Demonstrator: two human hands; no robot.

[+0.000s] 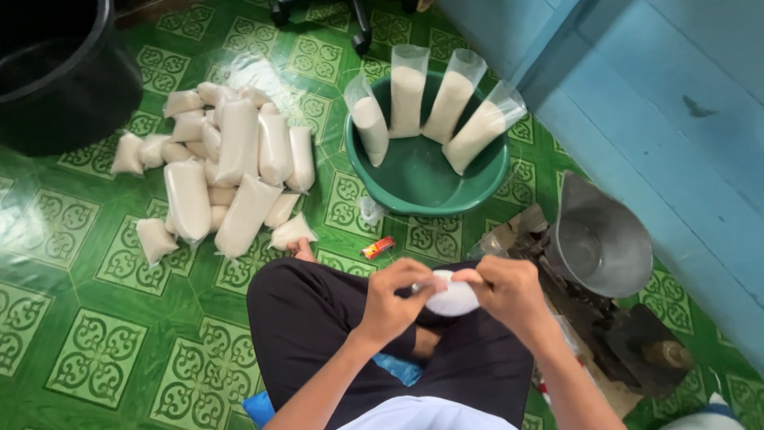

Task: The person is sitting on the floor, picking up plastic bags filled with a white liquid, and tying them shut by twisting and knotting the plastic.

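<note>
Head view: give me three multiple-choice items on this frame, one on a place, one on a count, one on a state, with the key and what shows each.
1. Where does the pile of sealed bags lie?
A. on the green tiled floor, left of the basin
B. inside the black tub
C. on the metal scale pan

2. How many filled open-topped bags lean inside the green basin?
A. two
B. four
C. six

3. What are the left hand and right hand doing?
A. resting empty on the knees
B. both gripping one small white bag
C. lifting the basin

Key: 1 A, the pile sits on the tiles beside the basin. 2 B, four bags stand against its far rim. 3 B, both hands close on the bag over the lap.
</note>
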